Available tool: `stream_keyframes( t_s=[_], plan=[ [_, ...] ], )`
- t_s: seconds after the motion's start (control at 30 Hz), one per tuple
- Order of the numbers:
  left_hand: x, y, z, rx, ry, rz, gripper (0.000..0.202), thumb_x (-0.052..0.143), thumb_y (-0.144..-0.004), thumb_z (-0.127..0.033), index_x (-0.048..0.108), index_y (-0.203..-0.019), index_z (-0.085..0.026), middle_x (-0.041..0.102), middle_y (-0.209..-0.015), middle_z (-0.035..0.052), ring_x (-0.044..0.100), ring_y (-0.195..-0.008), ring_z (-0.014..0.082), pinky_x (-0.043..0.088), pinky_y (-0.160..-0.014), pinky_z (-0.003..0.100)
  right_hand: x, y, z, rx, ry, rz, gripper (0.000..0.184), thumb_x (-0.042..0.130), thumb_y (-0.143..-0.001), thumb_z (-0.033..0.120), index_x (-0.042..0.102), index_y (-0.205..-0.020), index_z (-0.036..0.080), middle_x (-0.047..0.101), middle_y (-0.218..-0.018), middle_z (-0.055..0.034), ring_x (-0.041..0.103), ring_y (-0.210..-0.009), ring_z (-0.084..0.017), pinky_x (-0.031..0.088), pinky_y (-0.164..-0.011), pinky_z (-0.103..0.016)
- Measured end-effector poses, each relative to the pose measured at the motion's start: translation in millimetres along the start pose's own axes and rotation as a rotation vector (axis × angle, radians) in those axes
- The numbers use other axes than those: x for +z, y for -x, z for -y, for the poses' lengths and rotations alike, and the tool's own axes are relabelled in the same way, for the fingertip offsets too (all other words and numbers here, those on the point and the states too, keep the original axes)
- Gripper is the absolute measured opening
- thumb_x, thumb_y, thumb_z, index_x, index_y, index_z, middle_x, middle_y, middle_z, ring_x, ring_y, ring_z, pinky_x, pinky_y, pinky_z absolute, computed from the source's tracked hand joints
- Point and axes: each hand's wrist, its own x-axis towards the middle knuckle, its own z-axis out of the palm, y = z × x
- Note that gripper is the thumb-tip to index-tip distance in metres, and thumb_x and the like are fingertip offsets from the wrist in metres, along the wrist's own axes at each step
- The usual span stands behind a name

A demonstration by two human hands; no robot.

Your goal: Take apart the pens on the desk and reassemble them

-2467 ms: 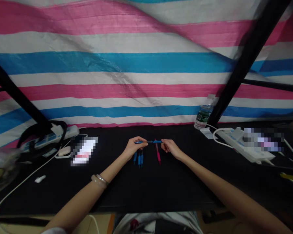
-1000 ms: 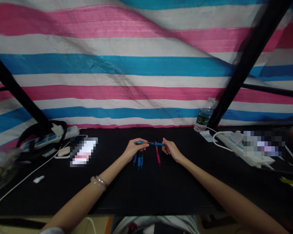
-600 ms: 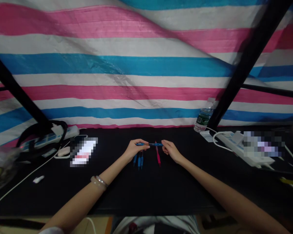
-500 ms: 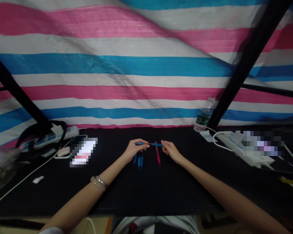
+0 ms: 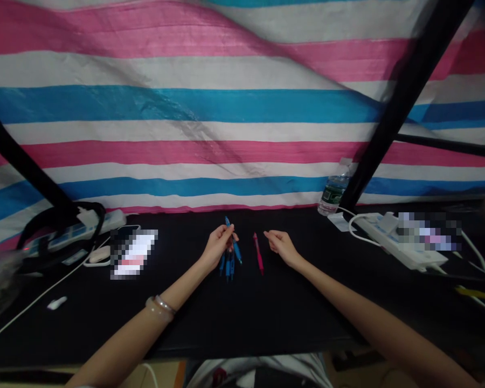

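Observation:
A blue pen is pinched between the thumb and fingers of my left hand, slanting with its lower end toward me. Below that hand, several other blue pens lie side by side on the black table, their far ends hidden behind my fingers. One pink-red pen rests alone between my two hands. My right hand is just right of it, not touching it, with fingers curled closed and nothing visible in them.
A phone with a lit, blurred screen and a white earbud are at left, near cables and a power strip. At the back right stand a water bottle and another power strip. A striped sheet hangs behind.
The blue pen was level between both hands. My right hand has let go of it, and my left hand has turned it to a steep slant. The view has shifted slightly.

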Motion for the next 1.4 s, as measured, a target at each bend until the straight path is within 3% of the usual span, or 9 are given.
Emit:
stream_keyframes(
  t_s=[0.2, 0.37, 0.6, 0.7, 0.83, 0.9, 1.1, 1.4],
  plan=[
    [4.4, 3.5, 7.3, -0.002, -0.055, 0.127, 0.035, 0.060, -0.073, -0.047, 0.047, -0.073, -0.015, 0.058, -0.063, -0.0006, 0.046, -0.041, 0.0046, 0.036, -0.038, 0.016, -0.8, -0.4, -1.0, 0.001, 0.030, 0.010, 0.047, 0.055, -0.073, 0.048, 0.029, -0.047, 0.021, 0.026, -0.040, 0.0075, 0.022, -0.037, -0.006, 0.015, -0.040, -0.023],
    [4.5, 3.0, 8.6, -0.012, -0.070, 0.123, 0.037, 0.061, -0.072, -0.047, 0.056, -0.083, -0.012, 0.057, -0.068, 0.0018, 0.051, -0.051, 0.0073, 0.041, -0.045, 0.019, -0.4, -0.3, -1.9, -0.016, 0.090, 0.007, 0.047, 0.054, -0.074, 0.049, 0.031, -0.046, 0.020, 0.028, -0.039, 0.0069, 0.023, -0.038, -0.006, 0.017, -0.041, -0.024],
    [0.2, -2.8, 11.1, -0.080, 0.098, 0.160, 0.041, 0.062, -0.073, -0.042, 0.057, -0.098, -0.010, 0.055, -0.069, 0.0018, 0.054, -0.060, 0.0093, 0.042, -0.054, 0.021, -0.1, -1.0, -4.4, -0.003, 0.083, 0.002, 0.048, 0.054, -0.072, 0.053, 0.030, -0.046, 0.021, 0.028, -0.038, 0.0072, 0.022, -0.037, -0.006, 0.016, -0.039, -0.023],
    [-0.3, -3.4, 12.1, -0.077, 0.127, 0.134, 0.049, 0.064, -0.074, -0.035, 0.048, -0.113, -0.010, 0.057, -0.065, 0.0004, 0.056, -0.058, 0.0100, 0.044, -0.058, 0.023, 0.2, -0.9, -4.7, -0.008, 0.088, 0.007, 0.048, 0.054, -0.072, 0.053, 0.030, -0.046, 0.021, 0.029, -0.038, 0.0071, 0.023, -0.036, -0.006, 0.016, -0.039, -0.023],
    [1.5, -0.4, 8.7, -0.038, 0.147, 0.120, 0.074, 0.062, -0.076, -0.028, 0.018, -0.134, -0.020, 0.060, -0.067, -0.0006, 0.060, -0.062, 0.0129, 0.047, -0.064, 0.029, 0.3, -0.6, -4.5, -0.022, 0.099, 0.012, 0.047, 0.053, -0.074, 0.052, 0.032, -0.045, 0.021, 0.030, -0.037, 0.0067, 0.024, -0.036, -0.007, 0.018, -0.039, -0.023],
    [2.0, 1.2, 6.3, -0.032, 0.144, 0.145, 0.073, 0.062, -0.076, -0.027, 0.018, -0.135, -0.024, 0.061, -0.071, 0.0000, 0.062, -0.066, 0.0137, 0.048, -0.067, 0.031, 0.0, -0.9, -5.0, -0.027, 0.113, 0.011, 0.047, 0.053, -0.075, 0.051, 0.033, -0.045, 0.021, 0.032, -0.036, 0.0064, 0.025, -0.036, -0.007, 0.019, -0.040, -0.023],
    [-0.1, 2.3, 5.5, -0.033, 0.090, 0.192, 0.050, 0.063, -0.074, -0.031, 0.042, -0.118, -0.018, 0.062, -0.072, 0.0023, 0.062, -0.065, 0.0140, 0.049, -0.067, 0.031, -0.3, -1.9, -6.7, -0.031, 0.113, 0.012, 0.047, 0.053, -0.076, 0.049, 0.034, -0.045, 0.020, 0.033, -0.036, 0.0063, 0.027, -0.035, -0.007, 0.019, -0.039, -0.023],
    [1.7, 3.8, 4.4, -0.029, 0.043, 0.167, 0.051, 0.064, -0.074, -0.031, 0.042, -0.117, -0.015, 0.065, -0.075, 0.0051, 0.064, -0.064, 0.0148, 0.049, -0.063, 0.027, 0.5, -0.1, -2.1, -0.012, 0.111, 0.022, 0.047, 0.052, -0.076, 0.050, 0.034, -0.045, 0.020, 0.033, -0.036, 0.0068, 0.026, -0.035, -0.006, 0.019, -0.039, -0.022]
  ],
)
